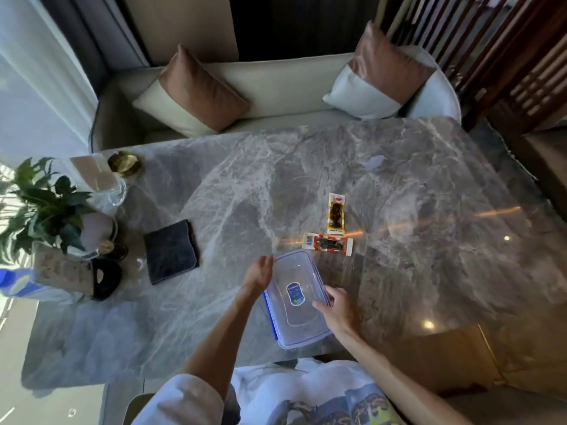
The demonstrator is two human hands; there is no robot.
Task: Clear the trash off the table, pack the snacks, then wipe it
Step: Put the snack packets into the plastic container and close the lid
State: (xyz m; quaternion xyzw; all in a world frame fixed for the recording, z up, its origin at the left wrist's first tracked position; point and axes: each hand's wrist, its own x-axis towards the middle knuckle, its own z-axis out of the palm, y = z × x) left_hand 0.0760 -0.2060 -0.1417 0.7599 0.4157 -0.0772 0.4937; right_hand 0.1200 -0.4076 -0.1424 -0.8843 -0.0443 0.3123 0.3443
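A clear plastic container (291, 323) with a blue-trimmed lid and a blue label lies on the grey marble table (414, 194) near its front edge. My left hand (260, 273) is at the container's far left corner, fingers apart, touching or just beside the rim. My right hand (337, 308) rests its fingers on the lid's right edge. Two snack packets lie just beyond the container: one upright (336, 213), one flat and crosswise (327, 243). A folded dark cloth (171, 251) lies to the left. A small pale scrap (375, 162) sits further back.
At the table's left end stand a potted plant (40, 207), a clear plastic bag (104, 185), a gold dish (124, 164), a black object (106, 279) and a blue-white pack (18, 285). A cream sofa with two cushions (196, 93) runs behind the table.
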